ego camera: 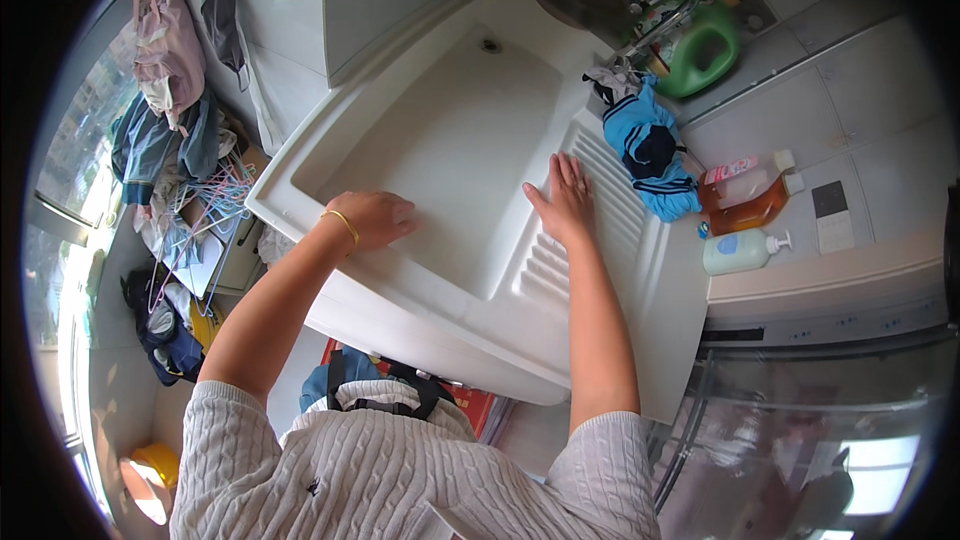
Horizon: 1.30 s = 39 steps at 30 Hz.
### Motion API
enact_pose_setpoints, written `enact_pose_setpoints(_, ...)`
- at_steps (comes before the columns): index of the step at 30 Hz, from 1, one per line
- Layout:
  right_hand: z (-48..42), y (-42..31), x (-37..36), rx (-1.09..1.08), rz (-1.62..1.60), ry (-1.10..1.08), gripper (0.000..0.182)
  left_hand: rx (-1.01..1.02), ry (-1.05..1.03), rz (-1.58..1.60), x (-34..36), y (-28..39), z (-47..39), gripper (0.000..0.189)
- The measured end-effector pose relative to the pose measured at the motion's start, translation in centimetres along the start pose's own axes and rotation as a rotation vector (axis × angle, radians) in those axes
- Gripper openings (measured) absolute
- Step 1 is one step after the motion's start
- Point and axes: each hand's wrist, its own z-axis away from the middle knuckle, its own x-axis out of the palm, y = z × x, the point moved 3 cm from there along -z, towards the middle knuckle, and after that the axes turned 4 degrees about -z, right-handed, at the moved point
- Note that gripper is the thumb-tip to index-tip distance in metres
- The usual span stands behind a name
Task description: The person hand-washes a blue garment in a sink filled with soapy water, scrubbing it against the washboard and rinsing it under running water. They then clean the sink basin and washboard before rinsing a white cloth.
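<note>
A white laundry sink [457, 127] with a deep basin and a round drain lies before me. My left hand [371, 219], with a yellow bangle at the wrist, is over the basin's near left edge. Its fingers point right and look slightly blurred; nothing shows in it. My right hand [566, 202] rests palm down at the edge of the ridged washboard [551, 270], thumb apart from the fingers, holding nothing. To its right, a bunched light-blue garment [637, 120] with dark patches lies along the washboard's far side.
A green detergent jug [701, 49] stands by the faucet [667, 7]. Bottles of amber liquid [750, 206] and a pump bottle [739, 251] are on the right ledge. A front-loading appliance [810, 420] sits below. Tangled clothes hangers [217, 195] and a hanging pink backpack [169, 52] are left.
</note>
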Motion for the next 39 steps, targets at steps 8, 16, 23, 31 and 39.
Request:
enact_pose_setpoints(8,-7.1,1.2,1.0,-0.107,0.033,-0.011,0.069,0.138,-0.228,-0.24,3.9,-2.0,-3.2,0.062)
enact_pose_setpoints(16,-10.0,3.5,0.6,-0.255,-0.047,-0.008,0.04,0.065,-0.372,-0.375,1.3,0.0,-5.2,0.083)
enact_pose_setpoints(23,-10.1,3.2,0.3,-0.24,-0.052,-0.03,0.032,0.008,-0.208,-0.301,-2.7,-0.7,-15.0,0.086)
enact_pose_setpoints(31,-10.3,2.6,-0.7,-0.206,-0.076,-0.027,0.029,0.051,0.439,-0.375,-5.8,-2.4,-29.7,0.056)
enact_pose_setpoints(39,-11.8,2.9,-0.5,-0.175,-0.087,-0.045,0.029,-0.049,0.705,-0.192,-7.9,-3.1,-38.1,0.067)
